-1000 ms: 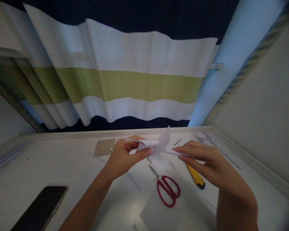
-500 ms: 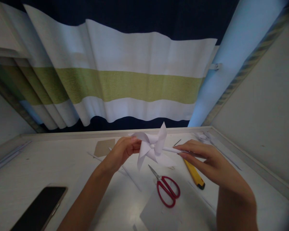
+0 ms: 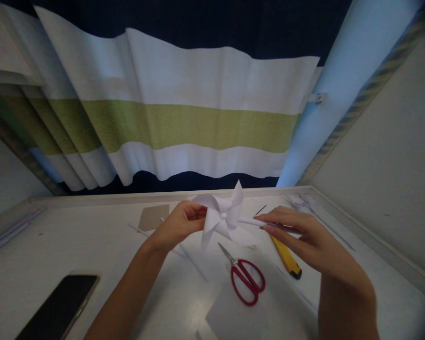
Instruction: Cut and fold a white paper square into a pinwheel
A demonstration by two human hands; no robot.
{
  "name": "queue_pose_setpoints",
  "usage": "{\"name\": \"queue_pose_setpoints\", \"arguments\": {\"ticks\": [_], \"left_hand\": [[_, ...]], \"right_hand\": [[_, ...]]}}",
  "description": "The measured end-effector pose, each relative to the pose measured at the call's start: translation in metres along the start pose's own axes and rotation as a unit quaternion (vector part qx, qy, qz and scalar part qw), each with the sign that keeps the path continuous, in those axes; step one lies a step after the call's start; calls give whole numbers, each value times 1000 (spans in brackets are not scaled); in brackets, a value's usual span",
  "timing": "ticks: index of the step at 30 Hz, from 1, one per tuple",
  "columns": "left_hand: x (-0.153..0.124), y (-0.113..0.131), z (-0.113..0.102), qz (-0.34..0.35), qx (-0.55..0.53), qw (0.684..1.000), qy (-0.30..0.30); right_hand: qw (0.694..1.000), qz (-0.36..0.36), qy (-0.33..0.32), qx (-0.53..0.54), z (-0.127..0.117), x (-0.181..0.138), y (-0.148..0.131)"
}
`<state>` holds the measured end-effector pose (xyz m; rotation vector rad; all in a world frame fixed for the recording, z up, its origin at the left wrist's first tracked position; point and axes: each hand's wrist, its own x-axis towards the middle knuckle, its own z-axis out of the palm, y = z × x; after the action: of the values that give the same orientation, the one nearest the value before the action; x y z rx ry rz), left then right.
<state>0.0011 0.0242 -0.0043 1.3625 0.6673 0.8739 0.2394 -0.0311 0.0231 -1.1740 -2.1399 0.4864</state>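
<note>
A white paper pinwheel (image 3: 222, 216) faces me above the table, its pointed blades curled toward a small round centre. Its rolled paper stick (image 3: 250, 220) runs off to the right, pinched between the thumb and fingers of my right hand (image 3: 297, 231). From the left side, my left hand (image 3: 184, 219) is closed at the pinwheel's back and left blade, with its fingertips partly hidden behind the paper. Below the pinwheel, red-handled scissors (image 3: 246, 278) lie with their tips pointing up and left. A yellow utility knife (image 3: 286, 257) rests beneath my right hand.
A dark phone (image 3: 60, 304) lies at the lower left. Thin paper sticks (image 3: 194, 264) and a brown card (image 3: 153, 217) are behind my left forearm. A paper sheet (image 3: 230, 311) lies under the scissors. Paper scraps (image 3: 299, 202) are at the back right, before a striped curtain (image 3: 212, 125).
The thumb of my left hand has slipped from the front of the left blade to behind it. The pinwheel has shifted very slightly left; my right hand keeps its pinch on the stick.
</note>
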Motion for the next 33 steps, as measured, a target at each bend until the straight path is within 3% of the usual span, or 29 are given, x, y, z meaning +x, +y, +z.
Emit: {"name": "queue_pose_setpoints", "arguments": {"ticks": [10,33], "left_hand": [[3,-3,5,54,55,996,53],[13,-19,0,118,26,992,24]], "right_hand": [[1000,5,-7,6,1,-1,1],[998,53,-12,-13,7,2,14]]}}
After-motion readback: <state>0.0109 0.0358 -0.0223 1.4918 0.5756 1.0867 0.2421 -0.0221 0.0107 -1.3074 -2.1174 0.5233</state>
